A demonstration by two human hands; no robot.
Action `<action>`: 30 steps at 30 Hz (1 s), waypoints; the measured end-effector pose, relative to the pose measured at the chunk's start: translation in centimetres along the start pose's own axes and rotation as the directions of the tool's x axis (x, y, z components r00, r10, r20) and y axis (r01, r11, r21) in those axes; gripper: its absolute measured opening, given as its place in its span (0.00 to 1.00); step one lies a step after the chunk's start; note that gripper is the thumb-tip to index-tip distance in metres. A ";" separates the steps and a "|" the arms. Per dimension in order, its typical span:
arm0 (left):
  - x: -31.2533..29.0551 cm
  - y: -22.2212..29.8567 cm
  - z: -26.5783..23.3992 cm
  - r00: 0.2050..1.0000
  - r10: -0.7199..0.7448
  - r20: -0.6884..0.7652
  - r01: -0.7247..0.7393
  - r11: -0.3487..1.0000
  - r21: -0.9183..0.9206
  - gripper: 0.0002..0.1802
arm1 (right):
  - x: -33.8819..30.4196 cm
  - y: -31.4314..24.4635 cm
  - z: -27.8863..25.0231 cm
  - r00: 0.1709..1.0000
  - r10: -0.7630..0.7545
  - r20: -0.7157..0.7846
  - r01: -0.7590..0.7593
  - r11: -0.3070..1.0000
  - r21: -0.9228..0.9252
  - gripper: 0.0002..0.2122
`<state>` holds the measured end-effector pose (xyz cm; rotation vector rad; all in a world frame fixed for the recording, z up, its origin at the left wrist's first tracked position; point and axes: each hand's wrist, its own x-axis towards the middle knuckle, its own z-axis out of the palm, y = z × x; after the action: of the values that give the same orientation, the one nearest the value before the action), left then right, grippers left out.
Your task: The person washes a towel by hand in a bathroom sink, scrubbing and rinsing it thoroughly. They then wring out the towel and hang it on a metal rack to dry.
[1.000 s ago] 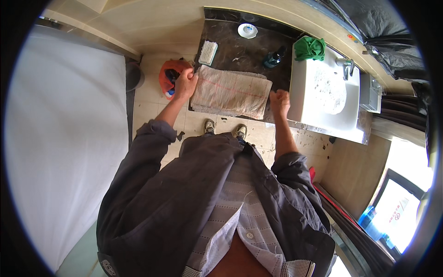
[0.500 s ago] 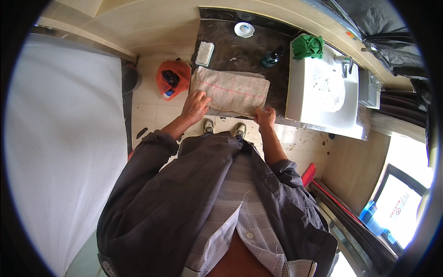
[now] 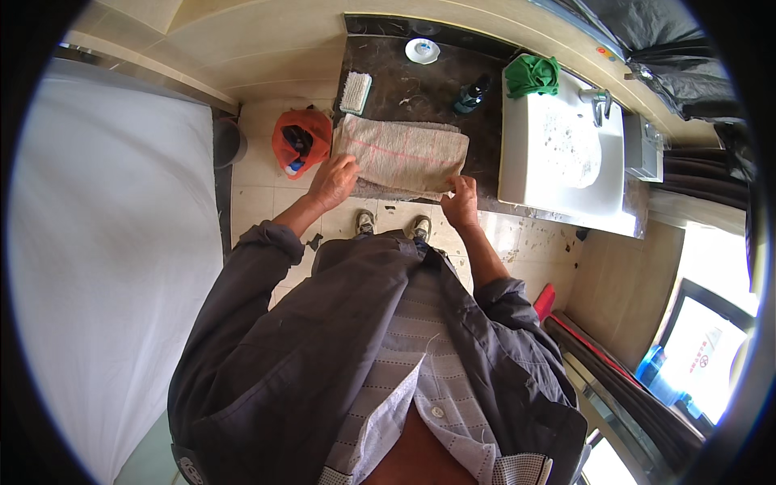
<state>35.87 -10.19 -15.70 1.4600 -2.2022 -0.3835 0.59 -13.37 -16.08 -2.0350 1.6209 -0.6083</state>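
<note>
A folded beige cloth [image 3: 404, 152] with thin pink lines lies on the dark stone counter [image 3: 388, 73]. My left hand [image 3: 334, 183] pinches its near left corner. At the near right corner my right hand [image 3: 461, 202] has its thumb and fingers closed on the edge. The near edge of the top layer is drawn back a little, and a greyer layer shows beneath it. Just beyond the cloth's far left corner lies a white-bristled scrubbing brush [image 3: 356, 93].
On the counter stand a small white dish [image 3: 422, 51] and a dark bottle [image 3: 471, 95]. To the right is a white sink [image 3: 529, 162] with suds, a tap [image 3: 596, 103] and a green cloth [image 3: 532, 76]. An orange bag [image 3: 284, 153] sits on the floor at left, beside a dark bin [image 3: 229, 143].
Both hands have shifted slightly, and the near edge of the cloth's top layer has moved away from me, uncovering a strip of the layer below.
</note>
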 end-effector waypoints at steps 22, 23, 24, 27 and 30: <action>6.0 3.7 -13.2 0.990 -0.123 0.075 0.140 0.944 -0.299 0.08 | 4.4 -6.0 -12.1 1.000 -0.022 -0.002 0.021 0.927 0.374 0.12; 5.7 4.1 -14.0 0.985 -0.120 0.123 0.154 0.936 -0.317 0.09 | 3.7 -6.3 -12.6 0.999 -0.038 -0.006 0.038 0.913 0.405 0.11; 5.7 4.4 -14.6 0.967 -0.159 0.199 0.223 0.907 -0.358 0.09 | 3.3 -6.0 -12.6 0.999 -0.035 0.014 0.024 0.882 0.471 0.11; 4.9 3.2 -14.7 0.938 -0.154 0.311 0.292 0.833 -0.469 0.12 | 3.2 -5.8 -12.8 0.996 -0.045 0.075 -0.005 0.829 0.559 0.10; 5.4 -0.3 -12.8 0.843 -0.237 0.483 0.500 0.676 -0.540 0.10 | 5.0 -6.3 -12.4 0.997 0.001 0.073 -0.031 0.910 0.412 0.12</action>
<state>41.03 -14.96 -3.67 1.4834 -1.6805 -1.5323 -1.02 -18.09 -2.17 -1.7078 1.3299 -0.7885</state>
